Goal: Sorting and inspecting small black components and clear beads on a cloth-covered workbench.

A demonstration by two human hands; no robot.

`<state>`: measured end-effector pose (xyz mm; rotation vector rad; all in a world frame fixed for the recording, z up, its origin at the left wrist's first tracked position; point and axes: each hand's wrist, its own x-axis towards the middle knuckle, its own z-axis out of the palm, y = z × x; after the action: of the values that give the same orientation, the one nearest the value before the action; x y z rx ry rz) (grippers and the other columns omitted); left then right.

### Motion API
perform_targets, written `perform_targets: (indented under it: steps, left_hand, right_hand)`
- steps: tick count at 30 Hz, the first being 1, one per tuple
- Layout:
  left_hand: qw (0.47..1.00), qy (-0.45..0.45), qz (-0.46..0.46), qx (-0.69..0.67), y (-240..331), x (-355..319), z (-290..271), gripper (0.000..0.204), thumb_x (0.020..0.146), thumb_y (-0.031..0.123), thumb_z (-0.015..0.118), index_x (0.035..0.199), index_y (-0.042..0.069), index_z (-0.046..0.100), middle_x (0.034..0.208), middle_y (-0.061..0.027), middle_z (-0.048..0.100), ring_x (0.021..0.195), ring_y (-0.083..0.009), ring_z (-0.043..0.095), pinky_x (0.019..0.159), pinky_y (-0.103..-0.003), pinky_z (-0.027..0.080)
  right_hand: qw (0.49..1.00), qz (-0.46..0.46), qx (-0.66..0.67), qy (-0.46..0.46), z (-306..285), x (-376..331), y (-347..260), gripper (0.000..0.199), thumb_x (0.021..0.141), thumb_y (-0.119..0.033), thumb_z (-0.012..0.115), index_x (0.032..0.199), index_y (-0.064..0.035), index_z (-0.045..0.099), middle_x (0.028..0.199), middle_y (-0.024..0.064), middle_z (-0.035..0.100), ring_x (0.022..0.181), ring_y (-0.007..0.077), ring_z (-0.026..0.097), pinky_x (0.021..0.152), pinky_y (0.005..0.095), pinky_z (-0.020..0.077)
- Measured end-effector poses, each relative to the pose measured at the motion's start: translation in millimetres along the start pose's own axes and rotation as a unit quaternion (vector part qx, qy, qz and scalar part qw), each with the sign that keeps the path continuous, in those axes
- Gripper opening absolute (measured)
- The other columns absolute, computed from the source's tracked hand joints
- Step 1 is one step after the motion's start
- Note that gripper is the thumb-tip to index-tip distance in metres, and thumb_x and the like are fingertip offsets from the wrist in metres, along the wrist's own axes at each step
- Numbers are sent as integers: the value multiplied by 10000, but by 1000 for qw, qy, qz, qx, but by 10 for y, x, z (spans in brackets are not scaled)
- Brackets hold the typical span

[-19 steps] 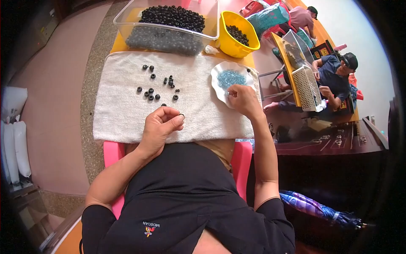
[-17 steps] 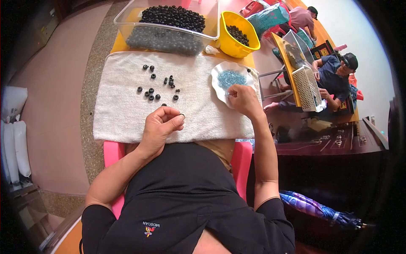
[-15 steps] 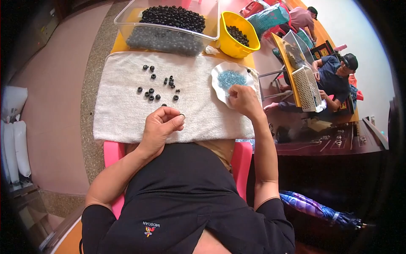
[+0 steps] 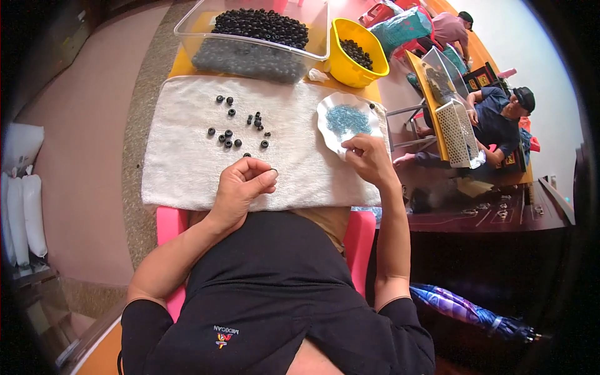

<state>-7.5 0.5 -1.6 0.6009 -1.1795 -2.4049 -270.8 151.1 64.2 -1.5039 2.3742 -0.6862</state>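
Observation:
My left hand point(image 4: 247, 184) is over the near middle of the white towel, thumb and forefinger pinched on a small dark ring-like piece point(image 4: 274, 170); most of it is hidden by the fingers. Above the near rim of a white wavy-edged plate point(image 4: 330, 139), my right hand point(image 4: 370, 159) has its fingertips together; what they hold, if anything, is too small to tell. A pile of tiny light-blue pieces point(image 4: 347, 119) lies in that plate. Several loose black beads point(image 4: 228, 134), larger and smaller, are scattered on the towel beyond my left hand.
At the towel's far side stand a clear plastic bin point(image 4: 250, 56) heaped with black beads and a yellow tub point(image 4: 356, 78) with dark beads. A single dark bead point(image 4: 372, 106) lies by the plate. Co-workers sit at tables on the right, near a perforated white basket point(image 4: 455, 134).
My right hand has drawn back slightly from the blue pile toward the plate's near rim. My left hand keeps its pinch. The whole view has shifted a little.

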Motion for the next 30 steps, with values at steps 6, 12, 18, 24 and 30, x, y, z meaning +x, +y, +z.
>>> perform_targets:
  steps: [6, 12, 18, 24, 30]
  left_hand:
    - [1000, 0, 0, 2, 7, -14, 1, 124, 903, 78, 674, 996, 33, 606, 892, -55, 664, 799, -115, 643, 762, -273, 552]
    - [1000, -16, 2, -2, -5, 7, 5, 129, 901, 70, 674, 1000, 27, 604, 884, -52, 664, 793, -114, 644, 742, -257, 551]
    - [999, -49, 7, -6, -6, -9, -7, 123, 900, 62, 672, 994, 12, 609, 902, -64, 672, 790, -109, 643, 744, -257, 555]
    - [996, -83, 7, 6, 14, -19, 7, 119, 896, 52, 672, 991, 6, 618, 909, -70, 674, 813, -122, 654, 743, -255, 559]
    - [994, -105, -3, -5, 40, -37, 18, 117, 893, 46, 672, 990, 4, 621, 914, -71, 674, 829, -126, 660, 753, -256, 562]
  right_hand:
    - [975, -124, 175, 55, 226, -79, -281, 169, 847, 80, 601, 1006, 26, 627, 848, 58, 615, 769, 103, 595, 680, 223, 472]
    - [902, -29, 420, -91, 589, -118, -520, 124, 881, 20, 669, 992, 42, 617, 907, 40, 621, 847, 117, 633, 783, 257, 534]
    - [837, -18, 520, -171, 724, -61, -668, 129, 866, 21, 685, 979, 39, 627, 913, 59, 647, 855, 138, 656, 779, 262, 538]
    - [817, -8, 541, -197, 712, -32, -608, 114, 839, 18, 704, 930, 42, 641, 894, 78, 671, 832, 150, 667, 762, 272, 541]
    - [805, 17, 558, -201, 752, -37, -576, 104, 824, 35, 705, 909, 50, 647, 859, 104, 684, 802, 172, 680, 749, 280, 549]
